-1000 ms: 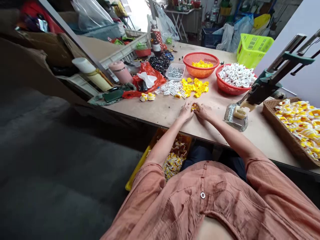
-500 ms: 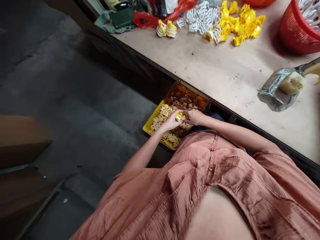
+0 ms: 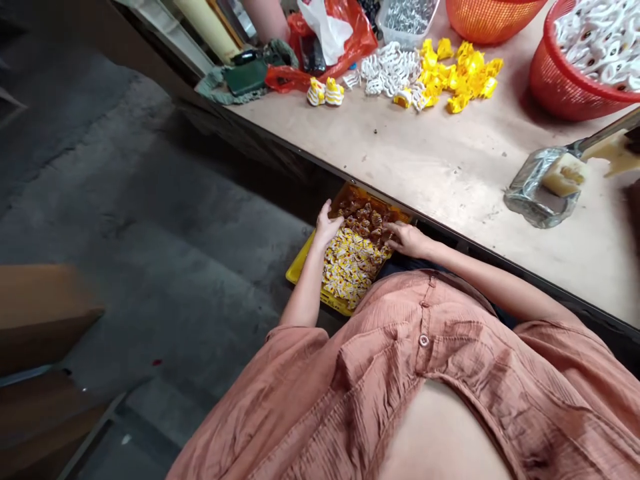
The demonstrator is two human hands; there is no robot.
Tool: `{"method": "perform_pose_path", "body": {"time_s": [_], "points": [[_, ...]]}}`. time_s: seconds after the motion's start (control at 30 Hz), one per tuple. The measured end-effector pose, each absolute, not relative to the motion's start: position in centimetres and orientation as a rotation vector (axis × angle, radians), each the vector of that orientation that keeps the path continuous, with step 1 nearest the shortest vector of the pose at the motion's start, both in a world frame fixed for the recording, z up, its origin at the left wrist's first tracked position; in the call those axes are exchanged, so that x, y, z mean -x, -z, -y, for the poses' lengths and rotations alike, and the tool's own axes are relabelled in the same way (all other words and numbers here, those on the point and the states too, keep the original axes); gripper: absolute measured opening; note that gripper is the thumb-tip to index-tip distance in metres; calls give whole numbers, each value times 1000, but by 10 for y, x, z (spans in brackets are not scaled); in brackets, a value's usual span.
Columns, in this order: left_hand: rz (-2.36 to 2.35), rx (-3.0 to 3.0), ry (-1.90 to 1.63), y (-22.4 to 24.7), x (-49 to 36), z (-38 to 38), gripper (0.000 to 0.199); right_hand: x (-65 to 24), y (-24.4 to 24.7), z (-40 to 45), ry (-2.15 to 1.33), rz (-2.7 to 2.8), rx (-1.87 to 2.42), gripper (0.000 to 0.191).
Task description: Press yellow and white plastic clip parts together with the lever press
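A yellow plastic crate (image 3: 299, 265) sits low at the table's edge, in front of my body. It holds a heap of small yellow-and-white striped plastic pieces (image 3: 350, 263), with more pieces in shadow at its far end. My left hand (image 3: 327, 225) is at the crate's left side, thumb and fingers apart, with nothing visible in it. Over the right side of the crate is my right hand (image 3: 409, 240), its fingers spread close to the shaded pieces. Whether its fingertips touch them I cannot tell.
On the table (image 3: 425, 167) lie two striped pieces (image 3: 325, 92), white strips (image 3: 390, 70) and yellow shells (image 3: 463, 73). Behind are a red bag (image 3: 350, 50), a tub (image 3: 407, 20) and red baskets (image 3: 575, 87). A plastic-wrapped block (image 3: 543, 187) lies right. Someone's arm (image 3: 267, 20) shows at the back.
My hands were together over the crate around a yellow piece. They have separated, left to the crate's left side, right to its right, and that piece is out of them. The view has shifted slightly.
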State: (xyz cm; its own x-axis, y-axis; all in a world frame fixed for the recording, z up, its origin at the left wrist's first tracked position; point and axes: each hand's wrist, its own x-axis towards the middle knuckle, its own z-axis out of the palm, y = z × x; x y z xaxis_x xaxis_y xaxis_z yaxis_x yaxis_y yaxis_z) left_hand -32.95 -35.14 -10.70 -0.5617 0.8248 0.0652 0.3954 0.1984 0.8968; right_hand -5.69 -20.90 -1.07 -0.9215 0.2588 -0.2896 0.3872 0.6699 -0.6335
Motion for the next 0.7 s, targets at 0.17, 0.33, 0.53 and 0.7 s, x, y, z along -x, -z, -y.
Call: {"method": "perform_pose_path", "body": {"time_s": [0.17,0.33,0.53,0.7], "points": [[-2083,-510,-1524,73,296,361,55,7,3,218,1195,-2700,-400,49],[-2210,-787,-1942,6,253,313,42,-30,-39,200,1358,-2785,-293,44],[-1791,-1145,-1927,-52,154,219,26,-129,-100,157,1464,-3104,-728,37],[-1472,-1269,-1727,-68,85,164,19,-253,-141,81,802,-3250,-1940,32]]}}
